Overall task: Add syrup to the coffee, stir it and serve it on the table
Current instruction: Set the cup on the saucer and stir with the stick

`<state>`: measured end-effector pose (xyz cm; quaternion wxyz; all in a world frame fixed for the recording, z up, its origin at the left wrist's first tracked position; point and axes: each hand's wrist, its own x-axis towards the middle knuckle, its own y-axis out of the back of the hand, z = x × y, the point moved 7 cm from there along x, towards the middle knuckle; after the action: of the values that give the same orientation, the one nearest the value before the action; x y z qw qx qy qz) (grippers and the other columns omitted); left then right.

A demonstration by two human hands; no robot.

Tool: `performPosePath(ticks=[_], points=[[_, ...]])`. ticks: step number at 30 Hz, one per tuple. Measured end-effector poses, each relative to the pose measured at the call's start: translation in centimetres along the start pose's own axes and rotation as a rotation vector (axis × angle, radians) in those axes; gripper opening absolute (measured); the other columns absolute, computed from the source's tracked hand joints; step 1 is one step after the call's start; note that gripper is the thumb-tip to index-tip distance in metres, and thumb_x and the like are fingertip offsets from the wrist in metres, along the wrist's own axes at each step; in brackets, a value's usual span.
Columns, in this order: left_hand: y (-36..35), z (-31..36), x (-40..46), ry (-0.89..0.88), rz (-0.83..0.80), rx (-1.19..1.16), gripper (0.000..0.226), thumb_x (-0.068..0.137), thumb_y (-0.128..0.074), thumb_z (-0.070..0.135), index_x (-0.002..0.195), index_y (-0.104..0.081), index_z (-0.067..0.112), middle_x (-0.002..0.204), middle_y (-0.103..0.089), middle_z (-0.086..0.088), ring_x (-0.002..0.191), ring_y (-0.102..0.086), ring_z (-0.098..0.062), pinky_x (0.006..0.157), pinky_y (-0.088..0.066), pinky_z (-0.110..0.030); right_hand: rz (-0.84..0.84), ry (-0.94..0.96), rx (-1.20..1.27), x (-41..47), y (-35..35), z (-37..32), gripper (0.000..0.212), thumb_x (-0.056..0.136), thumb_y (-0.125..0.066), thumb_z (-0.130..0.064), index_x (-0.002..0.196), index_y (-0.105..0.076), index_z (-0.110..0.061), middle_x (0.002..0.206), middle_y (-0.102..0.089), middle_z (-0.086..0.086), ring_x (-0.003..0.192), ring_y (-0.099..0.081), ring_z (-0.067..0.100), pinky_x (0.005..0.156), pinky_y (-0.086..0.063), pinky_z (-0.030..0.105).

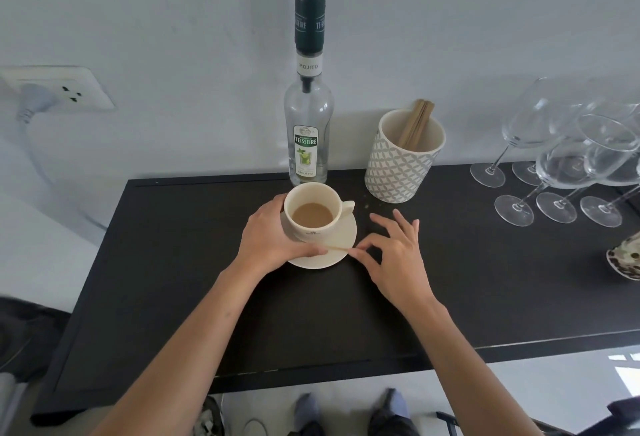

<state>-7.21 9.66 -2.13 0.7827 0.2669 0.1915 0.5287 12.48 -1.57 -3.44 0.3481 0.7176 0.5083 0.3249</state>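
1. Pale wall behind, and against it a dark bench (173, 262) that carries everything for the drink.
2. At the middle of the bench stands the coffee cup (313, 212) on its saucer (341, 245), the milky coffee well below the rim, probably so stirring will not slop it.
3. His or her left hand (268, 245) wraps the cup's side and rests on the saucer, a steadying hold that keeps cup and saucer from sliding.
4. The right hand (391, 259) pinches the end of a wooden stir stick (337, 248) that lies across the saucer's near edge; thumb and forefinger are closed on it, the other fingers spread clear.
5. Just behind the cup stands the syrup bottle (308, 138), upright with its pump, within easy reach.
6. A patterned holder (401, 162) to its right keeps spare sticks (415, 124); wine glasses (561, 172) stand well apart at the right.
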Motion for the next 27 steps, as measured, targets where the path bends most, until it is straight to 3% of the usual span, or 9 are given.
performPosePath(ticks=[4, 8, 12, 17, 19, 21, 27], points=[[1.9, -0.3, -0.6, 0.039, -0.004, -0.048, 0.133, 0.034, -0.091, 0.065, 0.150, -0.033, 0.036, 0.146, -0.048, 0.019, 0.138, -0.038, -0.007, 0.114, -0.031, -0.040, 0.089, 0.102, 0.089, -0.5, 2.3, -1.2, 0.007, 0.087, -0.079, -0.030, 0.087, -0.076, -0.024, 0.142, -0.062, 0.003, 0.151, -0.034, 0.029, 0.126, -0.010, 0.055], [4.8, -0.6, -1.0, 0.016, 0.032, -0.061, 0.130, 0.034, -0.089, 0.065, 0.149, -0.034, 0.037, 0.145, -0.046, 0.025, 0.141, -0.032, -0.005, 0.117, -0.025, -0.041, 0.222, 0.137, 0.223, -0.5, 5.6, -3.6, 0.007, 0.086, -0.081, -0.026, 0.089, -0.078, -0.020, 0.132, -0.067, -0.003, 0.142, -0.044, 0.018, 0.118, -0.027, 0.030], [5.0, -2.0, -1.5, 0.046, 0.028, -0.047, 0.124, 0.036, -0.091, 0.060, 0.145, -0.038, 0.038, 0.146, -0.045, 0.021, 0.139, -0.035, -0.007, 0.116, -0.027, -0.040, 0.357, 0.143, 0.315, 0.2, 8.4, -6.4, 0.011, 0.087, -0.079, -0.030, 0.089, -0.078, -0.020, 0.119, -0.073, -0.007, 0.121, -0.058, 0.012, 0.101, -0.046, 0.025], [2.8, -3.1, -2.3, 0.025, 0.095, -0.030, 0.115, 0.042, -0.092, 0.062, 0.142, -0.042, 0.037, 0.143, -0.045, 0.020, 0.134, -0.039, -0.003, 0.112, -0.032, -0.036, 0.441, 0.152, 0.452, 1.2, 11.1, -9.4, 0.004, 0.091, -0.076, -0.026, 0.090, -0.074, -0.023, 0.090, -0.069, -0.024, 0.098, -0.064, 0.008, 0.088, -0.050, 0.022], [1.6, -2.9, -2.6, -0.002, 0.151, -0.047, 0.109, 0.046, -0.091, 0.062, 0.141, -0.045, 0.033, 0.139, -0.044, 0.022, 0.136, -0.036, -0.004, 0.111, -0.032, -0.035, 0.443, 0.150, 0.468, 1.9, 11.8, -10.2, 0.008, 0.092, -0.076, -0.025, 0.088, -0.070, -0.028, 0.082, -0.067, -0.028, 0.089, -0.065, 0.001, 0.083, -0.048, 0.014], [0.6, -2.2, -2.9, -0.036, 0.221, -0.060, 0.102, 0.049, -0.088, 0.064, 0.137, -0.049, 0.030, 0.135, -0.044, 0.023, 0.137, -0.034, -0.003, 0.109, -0.032, -0.033, 0.434, 0.173, 0.446, 2.8, 12.2, -10.8, 0.009, 0.093, -0.075, -0.022, 0.089, -0.068, -0.026, 0.079, -0.067, -0.026, 0.084, -0.065, -0.005, 0.079, -0.045, 0.007], [-0.8, -0.6, -2.7, -0.096, 0.338, -0.036, 0.101, 0.053, -0.077, 0.074, 0.136, -0.049, 0.024, 0.140, -0.053, 0.006, 0.135, -0.043, -0.015, 0.108, -0.039, -0.042, 0.289, 0.282, 0.342, 5.2, 10.9, -11.3, 0.003, 0.093, -0.075, -0.016, 0.093, -0.074, -0.018, 0.086, -0.075, -0.014, 0.088, -0.071, 0.002, 0.085, -0.049, 0.009]])
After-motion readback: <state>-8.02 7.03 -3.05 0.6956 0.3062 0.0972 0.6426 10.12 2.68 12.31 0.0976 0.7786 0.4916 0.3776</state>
